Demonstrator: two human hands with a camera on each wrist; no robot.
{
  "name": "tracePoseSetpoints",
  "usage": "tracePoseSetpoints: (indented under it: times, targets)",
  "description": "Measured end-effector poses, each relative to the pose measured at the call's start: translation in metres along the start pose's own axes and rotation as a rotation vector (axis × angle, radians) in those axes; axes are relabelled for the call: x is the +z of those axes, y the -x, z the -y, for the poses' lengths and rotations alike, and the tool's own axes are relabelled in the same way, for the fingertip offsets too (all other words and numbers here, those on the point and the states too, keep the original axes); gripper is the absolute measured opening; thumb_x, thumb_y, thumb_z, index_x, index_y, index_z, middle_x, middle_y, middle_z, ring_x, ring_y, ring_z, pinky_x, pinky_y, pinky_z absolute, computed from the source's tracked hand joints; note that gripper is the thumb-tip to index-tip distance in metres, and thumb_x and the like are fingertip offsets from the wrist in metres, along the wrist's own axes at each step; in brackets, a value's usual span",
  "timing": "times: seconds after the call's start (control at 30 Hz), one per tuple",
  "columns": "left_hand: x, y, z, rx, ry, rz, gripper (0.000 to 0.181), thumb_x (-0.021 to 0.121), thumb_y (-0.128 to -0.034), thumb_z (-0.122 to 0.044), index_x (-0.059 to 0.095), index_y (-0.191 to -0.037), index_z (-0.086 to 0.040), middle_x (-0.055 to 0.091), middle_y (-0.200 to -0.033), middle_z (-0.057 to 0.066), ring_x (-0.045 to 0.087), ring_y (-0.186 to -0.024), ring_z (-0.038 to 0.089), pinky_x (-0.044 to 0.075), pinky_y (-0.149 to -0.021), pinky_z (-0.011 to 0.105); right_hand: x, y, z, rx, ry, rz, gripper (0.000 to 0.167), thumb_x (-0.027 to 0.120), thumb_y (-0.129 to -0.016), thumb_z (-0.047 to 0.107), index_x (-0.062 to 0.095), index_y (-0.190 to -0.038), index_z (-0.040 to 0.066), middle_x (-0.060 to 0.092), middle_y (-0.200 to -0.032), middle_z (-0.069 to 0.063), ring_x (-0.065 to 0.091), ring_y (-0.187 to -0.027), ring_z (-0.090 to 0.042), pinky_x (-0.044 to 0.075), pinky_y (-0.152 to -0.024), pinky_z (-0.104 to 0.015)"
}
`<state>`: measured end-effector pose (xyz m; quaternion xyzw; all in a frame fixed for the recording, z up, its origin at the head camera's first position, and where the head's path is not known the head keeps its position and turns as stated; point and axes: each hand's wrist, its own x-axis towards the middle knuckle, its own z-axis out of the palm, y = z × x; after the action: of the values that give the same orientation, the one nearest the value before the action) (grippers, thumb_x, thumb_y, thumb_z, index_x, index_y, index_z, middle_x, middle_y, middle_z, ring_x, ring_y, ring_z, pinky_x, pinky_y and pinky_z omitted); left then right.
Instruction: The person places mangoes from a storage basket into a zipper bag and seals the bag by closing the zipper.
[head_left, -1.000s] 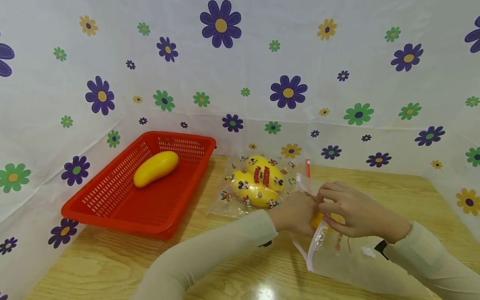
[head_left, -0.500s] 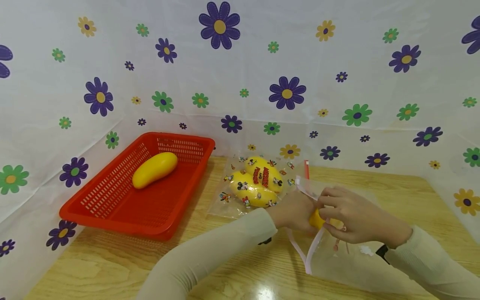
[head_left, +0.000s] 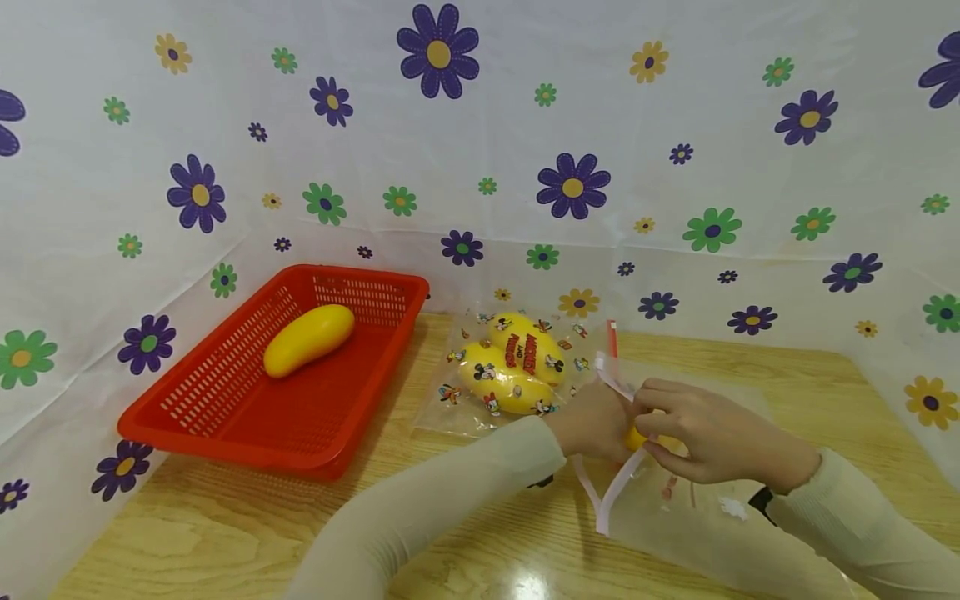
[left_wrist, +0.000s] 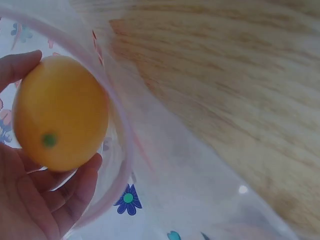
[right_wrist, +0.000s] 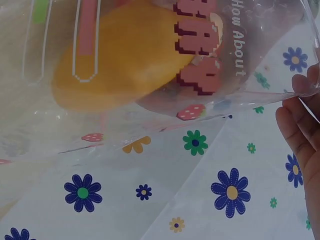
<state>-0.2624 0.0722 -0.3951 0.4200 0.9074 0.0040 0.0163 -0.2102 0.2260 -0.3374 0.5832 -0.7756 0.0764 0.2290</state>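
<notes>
The left hand (left_wrist: 45, 185) holds a yellow-orange fruit (left_wrist: 62, 112) between thumb and fingers at the mouth of a clear bag, whose pink rim (left_wrist: 127, 130) curves around it. In the right wrist view the fruit (right_wrist: 120, 60) shows through the printed plastic, while the right hand (right_wrist: 302, 120) pinches the bag's edge. From the head, the left hand (head_left: 596, 421) reaches into the opening and the right hand (head_left: 712, 433) grips the pink-edged bag (head_left: 675, 517) beside it. Most of the fruit is hidden there by the hands.
A red basket (head_left: 330, 454) with one long yellow fruit (head_left: 309, 340) stands at the left. Behind the left hand lies a printed clear bag (head_left: 442, 417) holding two yellow fruits (head_left: 504, 379). Flowered cloth (head_left: 480, 150) surrounds the wooden table (head_left: 187, 533).
The pink-edged bag's lower corner has shifted slightly left and up. The left forearm has moved a little to the right, and less of the fruit shows between the hands.
</notes>
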Motion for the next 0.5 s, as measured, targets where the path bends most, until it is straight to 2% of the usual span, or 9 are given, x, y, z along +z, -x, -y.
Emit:
tracePoseSetpoints:
  times: [0.07, 0.13, 0.23, 0.33, 0.5]
  targets:
    - [0.001, -0.001, -0.001, -0.009, -0.032, 0.004, 0.034, 0.066, -0.0773, -0.05, 0.049, -0.064, -0.023, 0.038, -0.049, -0.011, 0.037, -0.051, 0.003, 0.03, -0.048, 0.017, 0.0, 0.0, 0.0, -0.002, -0.014, -0.003, 0.032, 0.035, -0.096, 0.033, 0.053, -0.075, 0.018, 0.049, -0.083, 0.007, 0.042, -0.079, -0.002, 0.04, -0.068, -0.016]
    - [0.0, -0.002, -0.003, -0.014, -0.06, 0.01, 0.033, 0.065, -0.0772, -0.05, 0.05, -0.064, -0.023, 0.04, -0.053, -0.012, 0.039, -0.054, 0.003, 0.031, -0.051, 0.016, 0.0, 0.0, -0.001, 0.007, -0.015, 0.002, 0.033, 0.034, -0.096, 0.034, 0.055, -0.075, 0.018, 0.049, -0.082, 0.008, 0.041, -0.079, -0.001, 0.04, -0.069, -0.014]
    - [0.001, -0.004, -0.003, -0.012, -0.07, -0.011, 0.027, 0.066, -0.0754, -0.049, 0.056, -0.077, -0.025, 0.05, -0.069, -0.015, 0.046, -0.068, 0.002, 0.037, -0.062, 0.016, -0.001, 0.0, -0.001, 0.019, -0.018, 0.008, 0.035, 0.033, -0.096, 0.035, 0.056, -0.075, 0.019, 0.05, -0.083, 0.008, 0.042, -0.079, -0.001, 0.04, -0.069, -0.014]
    - [0.002, -0.007, -0.005, -0.015, -0.068, -0.028, 0.029, 0.066, -0.0745, -0.049, 0.057, -0.09, -0.026, 0.054, -0.086, -0.017, 0.048, -0.083, 0.001, 0.038, -0.077, 0.017, 0.0, 0.0, -0.001, 0.021, -0.018, 0.01, 0.036, 0.033, -0.096, 0.035, 0.056, -0.075, 0.018, 0.05, -0.082, 0.007, 0.042, -0.079, -0.001, 0.04, -0.069, -0.014]
    - [0.004, -0.014, -0.008, -0.073, -0.085, 0.095, 0.024, 0.06, -0.0812, -0.047, 0.056, -0.092, -0.026, 0.053, -0.091, -0.016, 0.047, -0.087, 0.0, 0.036, -0.084, 0.019, 0.0, 0.0, 0.001, 0.016, -0.023, 0.013, 0.038, 0.033, -0.096, 0.035, 0.06, -0.077, 0.017, 0.05, -0.083, 0.007, 0.042, -0.079, -0.002, 0.04, -0.069, -0.015]
